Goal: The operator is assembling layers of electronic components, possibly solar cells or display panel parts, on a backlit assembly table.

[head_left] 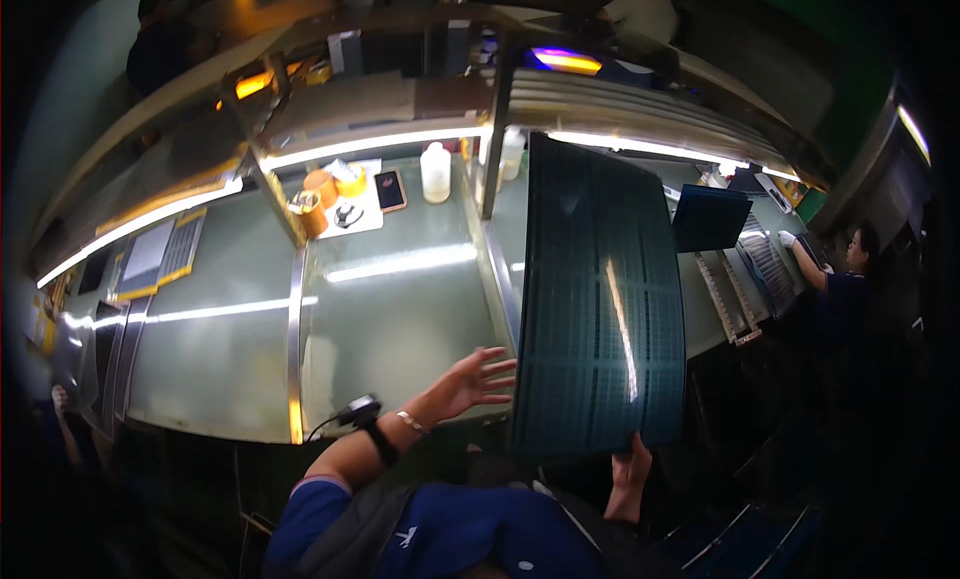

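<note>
A large, glossy dark teal sheet (590, 309) with a fine grid pattern stands up in front of me, right of the middle. It bows slightly, and a bright streak of light reflects off it. My right hand (630, 467) grips its lower edge near the right corner, the thumb on the near face and the other fingers mostly hidden behind. Beside the sheet's left edge, my left hand (478, 384) is open with its fingers spread. Its fingertips come close to that edge; whether they touch it I cannot tell. A small black device (360, 411) is strapped to my left wrist, next to a bracelet.
A long glass-topped bench (400, 319) runs across, under strip lights and metal posts. On it stand a white bottle (435, 174), orange containers (318, 189) and a phone-like device (391, 191). A smaller dark panel (712, 217) is behind the sheet. A co-worker (850, 279) works at right.
</note>
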A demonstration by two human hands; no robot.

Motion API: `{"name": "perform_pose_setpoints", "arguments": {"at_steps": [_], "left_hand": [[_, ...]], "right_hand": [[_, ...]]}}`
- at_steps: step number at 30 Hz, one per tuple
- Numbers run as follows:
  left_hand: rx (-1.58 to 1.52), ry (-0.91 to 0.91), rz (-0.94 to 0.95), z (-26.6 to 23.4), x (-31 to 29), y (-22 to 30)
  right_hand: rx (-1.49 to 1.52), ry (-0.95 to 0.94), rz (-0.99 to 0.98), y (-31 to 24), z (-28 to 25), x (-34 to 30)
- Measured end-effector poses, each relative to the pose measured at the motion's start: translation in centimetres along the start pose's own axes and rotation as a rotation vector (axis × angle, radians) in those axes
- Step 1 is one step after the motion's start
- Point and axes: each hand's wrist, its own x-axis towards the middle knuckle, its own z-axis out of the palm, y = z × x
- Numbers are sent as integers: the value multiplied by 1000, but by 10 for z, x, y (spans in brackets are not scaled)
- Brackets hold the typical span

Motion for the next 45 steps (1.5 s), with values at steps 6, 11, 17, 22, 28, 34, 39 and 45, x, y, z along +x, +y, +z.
{"name": "perform_pose_setpoints", "arguments": {"at_steps": [6,11,17,22,28,34,39,45], "left_hand": [[316,286,84,4,-24,-54],[147,319,122,-11,-102,-13],[84,337,221,-15,-231,46],[121,496,394,-18,-323,40],[-50,547,950,-57,-454,13],[-338,315,1543,3,-459,-62],[-61,1094,1154,-65,-414,-77],[-119,1358,1239,-127,-399,-114]], "right_hand": [[-140,-98,137,-8,19,-100],[-328,-625,254,17,69,-131],[47,-514,651,57,107,-79],[-537,-781,760,116,179,-38],[-455,-977,909,231,256,-48],[-511,-971,895,387,313,-105],[-863,-1040,940,470,325,-93],[-1206,-1848,-644,478,325,-132]]}}
